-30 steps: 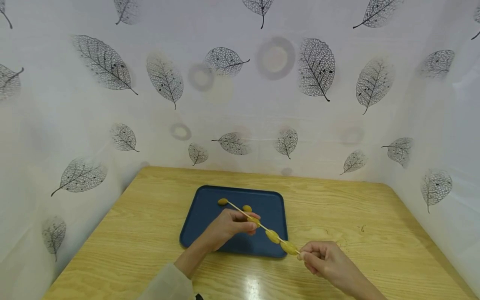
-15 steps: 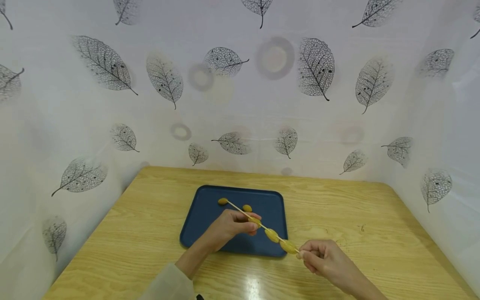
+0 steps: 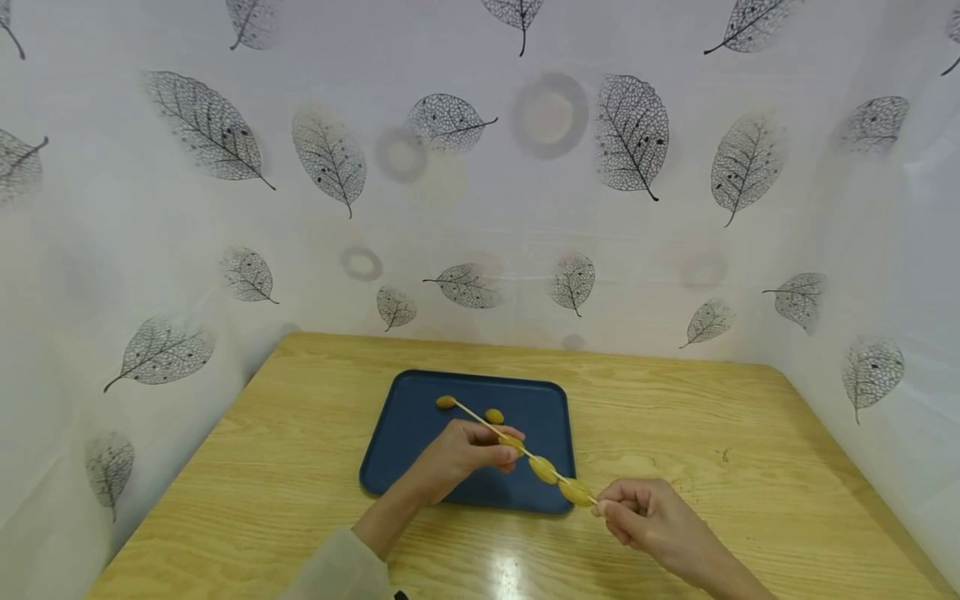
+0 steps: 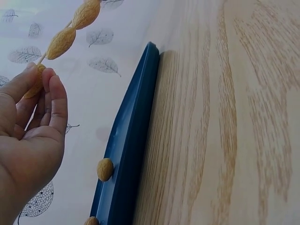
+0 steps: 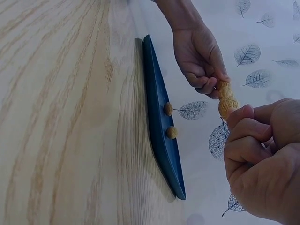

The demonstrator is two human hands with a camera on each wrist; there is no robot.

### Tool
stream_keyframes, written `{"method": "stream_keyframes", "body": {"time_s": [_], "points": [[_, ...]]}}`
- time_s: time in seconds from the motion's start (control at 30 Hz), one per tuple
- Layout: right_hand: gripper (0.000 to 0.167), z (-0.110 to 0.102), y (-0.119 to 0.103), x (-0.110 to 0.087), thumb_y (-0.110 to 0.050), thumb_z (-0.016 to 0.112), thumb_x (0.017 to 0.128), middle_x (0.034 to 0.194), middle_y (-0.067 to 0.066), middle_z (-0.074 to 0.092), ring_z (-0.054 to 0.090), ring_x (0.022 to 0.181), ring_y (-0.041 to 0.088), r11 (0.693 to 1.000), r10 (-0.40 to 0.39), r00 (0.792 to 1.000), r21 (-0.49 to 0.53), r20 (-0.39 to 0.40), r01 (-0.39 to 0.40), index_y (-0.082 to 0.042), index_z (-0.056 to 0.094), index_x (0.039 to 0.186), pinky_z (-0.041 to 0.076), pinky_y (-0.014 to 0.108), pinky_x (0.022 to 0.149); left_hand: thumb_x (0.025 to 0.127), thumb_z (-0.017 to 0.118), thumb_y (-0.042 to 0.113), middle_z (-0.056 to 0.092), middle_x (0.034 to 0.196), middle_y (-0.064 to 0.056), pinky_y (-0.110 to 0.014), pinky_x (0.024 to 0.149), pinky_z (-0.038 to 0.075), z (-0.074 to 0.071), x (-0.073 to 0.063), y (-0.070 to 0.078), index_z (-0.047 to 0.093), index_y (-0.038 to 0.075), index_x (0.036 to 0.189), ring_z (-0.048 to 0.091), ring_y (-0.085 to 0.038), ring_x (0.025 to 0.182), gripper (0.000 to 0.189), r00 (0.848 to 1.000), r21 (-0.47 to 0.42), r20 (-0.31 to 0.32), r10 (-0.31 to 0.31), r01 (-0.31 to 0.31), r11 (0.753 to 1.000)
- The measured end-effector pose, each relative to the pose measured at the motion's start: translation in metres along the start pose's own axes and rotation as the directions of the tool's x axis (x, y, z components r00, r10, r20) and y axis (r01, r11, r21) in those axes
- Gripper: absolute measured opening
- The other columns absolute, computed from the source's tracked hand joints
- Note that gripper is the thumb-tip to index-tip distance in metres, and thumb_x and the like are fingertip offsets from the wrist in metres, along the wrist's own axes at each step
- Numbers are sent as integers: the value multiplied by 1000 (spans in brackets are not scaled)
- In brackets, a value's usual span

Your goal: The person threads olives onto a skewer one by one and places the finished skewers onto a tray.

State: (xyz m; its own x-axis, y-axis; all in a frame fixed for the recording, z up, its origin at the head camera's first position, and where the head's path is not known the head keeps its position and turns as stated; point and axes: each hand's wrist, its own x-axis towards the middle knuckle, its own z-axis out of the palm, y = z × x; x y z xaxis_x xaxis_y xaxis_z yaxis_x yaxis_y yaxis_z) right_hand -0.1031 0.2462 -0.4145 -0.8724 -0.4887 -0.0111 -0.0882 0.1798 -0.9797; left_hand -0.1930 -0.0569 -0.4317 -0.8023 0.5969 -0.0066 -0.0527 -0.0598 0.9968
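Observation:
A thin pale skewer (image 3: 474, 416) slants across the head view, held above the tray's front right side. Three oval, wrinkled yellow-brown fruits are threaded on it; their exact kind I cannot tell. My left hand (image 3: 450, 460) pinches the uppermost fruit (image 4: 35, 83) between thumb and fingers. Below it sit the middle fruit (image 3: 543, 470) and the lowest fruit (image 3: 576, 492), close together. My right hand (image 3: 654, 525) pinches the skewer's lower end, just under the lowest fruit. The skewer's bare upper tip points toward the far left.
A dark blue tray (image 3: 536, 408) with a raised rim lies on the wooden table (image 3: 675, 417). Two loose fruits rest on it, a far-left fruit (image 3: 446, 402) and another fruit (image 3: 493, 416). A leaf-patterned white curtain (image 3: 480, 208) surrounds the table's back and sides.
My left hand has shifted very slightly down the skewer with the uppermost fruit, narrowing the gap to the middle one. My right hand and the lower fruits have barely moved.

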Motion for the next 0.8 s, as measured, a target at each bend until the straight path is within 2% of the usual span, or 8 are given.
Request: {"method": "stream_keyframes", "body": {"time_s": [0.37, 0.57, 0.63, 0.8], "points": [[27, 1, 0, 1, -10, 57, 107, 69, -7, 55, 36, 52, 3, 1000, -3, 1000, -14, -11, 3, 16, 62, 98, 23, 33, 38, 98, 72, 12, 62, 137, -23, -36, 94, 58, 2, -2, 0, 74, -8, 115, 70, -20, 101, 26, 1000, -5, 7, 0, 0, 1000], [27, 1, 1, 1, -9, 57, 107, 64, 9, 51, 34, 50, 6, 1000, -5, 1000, -6, -7, 5, 16, 62, 98, 22, 34, 38, 98, 72, 12, 63, 137, -24, -36, 93, 58, 3, -2, 0, 74, -9, 115, 70, -17, 98, 27, 1000, -14, 7, -5, 5, 1000], [27, 1, 1, 1, -9, 57, 107, 64, 9, 51, 33, 49, 6, 1000, -4, 1000, -7, -4, 4, 16, 62, 98, 22, 34, 37, 98, 72, 12, 62, 136, -24, -37, 93, 58, 3, -2, 0, 74, -9, 116, 71, -16, 97, 27, 1000, -14, 9, -4, 5, 1000], [27, 2, 1, 1, -10, 56, 107, 67, -3, 53, 33, 49, 5, 1000, 2, 1000, -20, -4, -2, 15, 62, 98, 23, 32, 37, 99, 72, 13, 62, 137, -23, -38, 95, 58, 3, -2, -1, 74, -8, 116, 71, -21, 101, 27, 1000, 1, 9, -6, 6, 1000]]}}
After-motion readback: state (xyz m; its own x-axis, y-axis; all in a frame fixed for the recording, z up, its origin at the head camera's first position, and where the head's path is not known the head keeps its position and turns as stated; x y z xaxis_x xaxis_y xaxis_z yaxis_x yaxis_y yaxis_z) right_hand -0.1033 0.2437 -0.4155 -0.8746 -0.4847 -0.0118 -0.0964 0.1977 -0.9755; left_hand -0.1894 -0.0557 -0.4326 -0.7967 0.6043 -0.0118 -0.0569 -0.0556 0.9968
